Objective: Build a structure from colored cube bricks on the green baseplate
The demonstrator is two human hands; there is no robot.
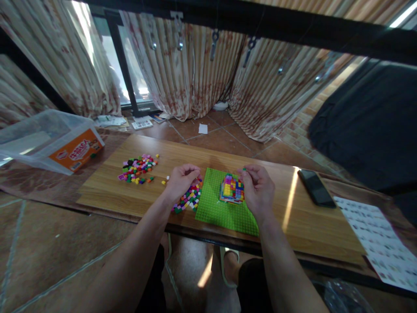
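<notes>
Head view. Right hand (261,188): thumb and forefinger appear to pinch a green brick (244,169), held just beyond the far right corner of the brick block (232,189). Left hand (180,180): thumb and forefinger brought close together above the near pile (188,201); cannot tell whether anything is between them.

Block: left of the right fingertips, right of the left ones, standing on the green baseplate (208,206). Roughly square, several layers, multicoloured studded top.

Handling (judged): single bricks light, stiff, smooth plastic, small enough to slip; best taken by two opposite side walls, studs left free. Block probably light and rigid, but layers could part if pried; grip low on opposite sides. Baseplate likely thin, slightly flexible; steady at its edge.

Materials: near pile of loose, hard-edged cubes under and below the left fingers; far pile (138,168) farther left of them. Wood-grain board (176,150) beneath, smooth, low sheen. Right of the right fingers: flat, dark, glossy phone (316,188). Far left of the left fingers: clear plastic box (29,150), thin-walled, orange label.
</notes>
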